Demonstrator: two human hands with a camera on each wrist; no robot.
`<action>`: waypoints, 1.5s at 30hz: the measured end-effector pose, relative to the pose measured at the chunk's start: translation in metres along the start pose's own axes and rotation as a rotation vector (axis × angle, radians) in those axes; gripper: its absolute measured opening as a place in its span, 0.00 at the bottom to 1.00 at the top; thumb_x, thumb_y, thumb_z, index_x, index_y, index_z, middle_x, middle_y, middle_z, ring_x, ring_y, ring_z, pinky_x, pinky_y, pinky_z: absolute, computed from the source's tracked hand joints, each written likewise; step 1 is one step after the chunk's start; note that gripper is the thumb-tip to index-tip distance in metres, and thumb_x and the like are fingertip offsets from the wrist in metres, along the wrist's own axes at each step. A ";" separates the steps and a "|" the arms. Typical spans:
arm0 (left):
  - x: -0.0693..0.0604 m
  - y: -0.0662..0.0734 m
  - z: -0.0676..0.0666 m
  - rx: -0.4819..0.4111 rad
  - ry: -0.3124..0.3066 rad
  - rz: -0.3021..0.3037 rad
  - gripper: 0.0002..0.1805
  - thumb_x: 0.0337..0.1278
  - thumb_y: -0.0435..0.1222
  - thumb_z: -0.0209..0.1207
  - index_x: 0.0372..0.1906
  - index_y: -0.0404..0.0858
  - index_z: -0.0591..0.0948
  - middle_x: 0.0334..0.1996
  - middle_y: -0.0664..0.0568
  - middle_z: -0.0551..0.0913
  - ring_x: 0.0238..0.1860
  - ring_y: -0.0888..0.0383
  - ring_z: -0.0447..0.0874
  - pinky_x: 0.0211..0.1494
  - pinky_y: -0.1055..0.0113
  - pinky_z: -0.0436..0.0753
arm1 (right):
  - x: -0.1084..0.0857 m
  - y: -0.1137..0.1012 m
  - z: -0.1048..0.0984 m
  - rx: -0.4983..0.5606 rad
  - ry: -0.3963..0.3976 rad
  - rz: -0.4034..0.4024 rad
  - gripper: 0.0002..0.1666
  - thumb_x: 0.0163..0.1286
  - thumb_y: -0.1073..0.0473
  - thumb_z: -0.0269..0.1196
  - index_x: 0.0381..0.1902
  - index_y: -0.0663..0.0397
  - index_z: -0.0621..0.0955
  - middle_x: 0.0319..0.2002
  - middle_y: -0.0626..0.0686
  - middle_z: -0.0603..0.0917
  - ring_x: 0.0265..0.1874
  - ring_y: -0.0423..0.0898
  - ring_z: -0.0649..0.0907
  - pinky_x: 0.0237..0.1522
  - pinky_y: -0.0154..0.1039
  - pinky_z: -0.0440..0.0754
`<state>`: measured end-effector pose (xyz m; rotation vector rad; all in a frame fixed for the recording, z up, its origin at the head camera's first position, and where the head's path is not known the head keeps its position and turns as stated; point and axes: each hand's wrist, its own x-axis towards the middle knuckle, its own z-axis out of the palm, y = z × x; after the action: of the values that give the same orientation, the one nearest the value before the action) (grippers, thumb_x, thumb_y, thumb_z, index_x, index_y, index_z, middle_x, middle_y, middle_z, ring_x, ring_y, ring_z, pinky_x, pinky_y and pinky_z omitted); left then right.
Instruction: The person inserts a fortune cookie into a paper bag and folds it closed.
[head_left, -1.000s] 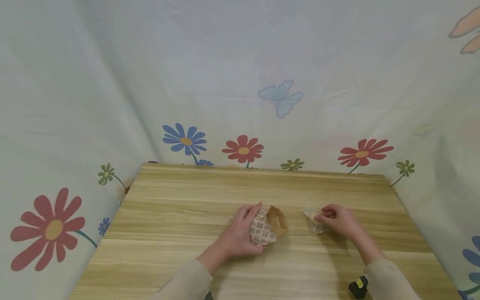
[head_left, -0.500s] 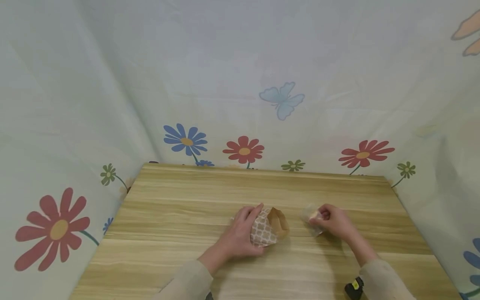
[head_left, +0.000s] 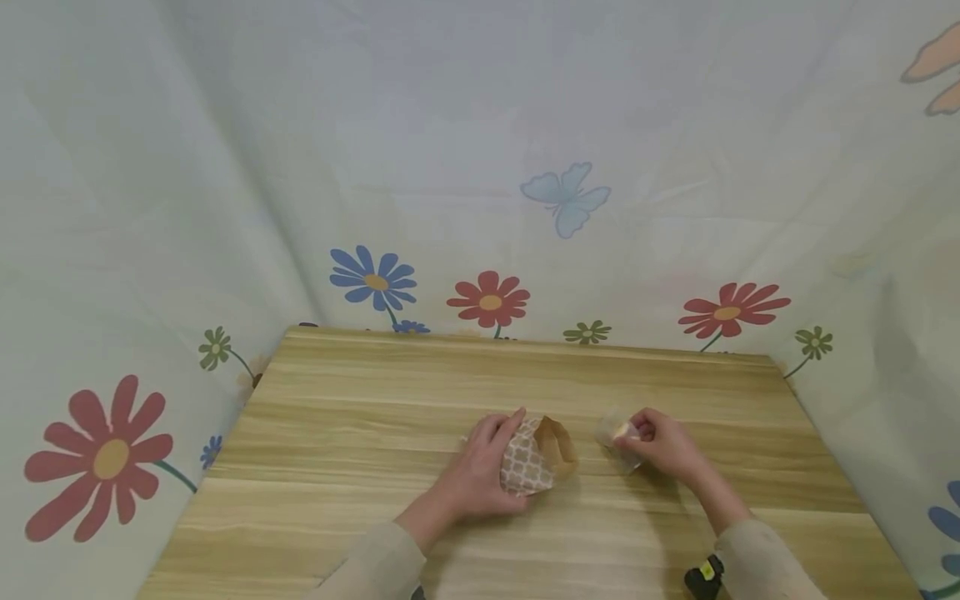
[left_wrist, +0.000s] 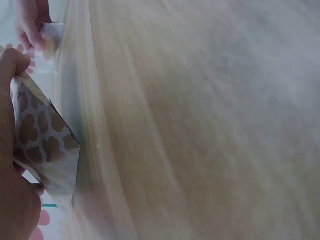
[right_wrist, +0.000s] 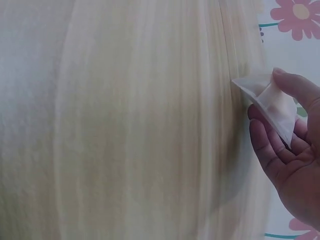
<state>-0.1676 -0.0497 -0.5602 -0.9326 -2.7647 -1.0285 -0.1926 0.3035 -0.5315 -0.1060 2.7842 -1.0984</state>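
Observation:
A paper bag (head_left: pixel 526 460) with a white lattice pattern on tan lies on its side over the table, its brown mouth spread toward the right. My left hand (head_left: pixel 477 475) grips it from the left, thumb below and fingers above; the same patterned bag (left_wrist: pixel 45 137) fills the left of the left wrist view. To the right, my right hand (head_left: pixel 665 446) pinches a small see-through packet (head_left: pixel 611 429) between thumb and fingers. Something pale yellowish shows inside the packet (left_wrist: pixel 49 47) in the left wrist view. The packet (right_wrist: pixel 272 102) is apart from the bag.
The wood-grain table (head_left: pixel 360 383) reaches back to a hanging white cloth (head_left: pixel 420 125) printed with flowers and butterflies. A small black object (head_left: pixel 703 577) with a yellow label sits by the right sleeve (head_left: pixel 765 558).
My right hand has moved slightly left with the packet, nearer the bag's mouth, and the packet has turned a little. My left hand and the bag stay almost in place.

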 end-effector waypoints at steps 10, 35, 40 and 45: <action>0.002 0.001 -0.001 -0.010 -0.006 -0.005 0.71 0.37 0.52 0.80 0.88 0.47 0.52 0.73 0.46 0.66 0.71 0.51 0.68 0.72 0.47 0.78 | -0.002 0.006 0.009 0.176 0.026 0.042 0.22 0.71 0.53 0.75 0.48 0.66 0.81 0.36 0.54 0.85 0.35 0.45 0.81 0.32 0.33 0.82; 0.006 0.003 0.002 0.041 0.023 -0.033 0.72 0.34 0.54 0.80 0.87 0.44 0.53 0.72 0.45 0.68 0.69 0.50 0.69 0.71 0.47 0.78 | -0.037 -0.084 0.011 0.348 0.035 -0.136 0.20 0.65 0.57 0.79 0.45 0.62 0.82 0.33 0.53 0.87 0.28 0.40 0.81 0.31 0.34 0.82; 0.005 0.006 0.004 0.049 0.015 -0.042 0.71 0.36 0.54 0.80 0.87 0.44 0.53 0.71 0.46 0.68 0.69 0.50 0.69 0.71 0.46 0.78 | -0.030 -0.086 0.016 0.285 0.039 -0.167 0.19 0.66 0.55 0.79 0.45 0.60 0.83 0.33 0.51 0.87 0.31 0.40 0.82 0.34 0.33 0.83; 0.004 0.008 0.006 0.053 0.012 -0.030 0.71 0.36 0.55 0.79 0.87 0.45 0.54 0.71 0.46 0.69 0.69 0.50 0.70 0.72 0.47 0.78 | -0.023 -0.088 0.020 0.251 0.060 -0.192 0.18 0.65 0.55 0.79 0.44 0.58 0.83 0.35 0.50 0.88 0.35 0.40 0.85 0.39 0.33 0.85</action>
<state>-0.1654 -0.0387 -0.5590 -0.8778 -2.7894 -0.9566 -0.1655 0.2284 -0.4830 -0.3224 2.7032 -1.5107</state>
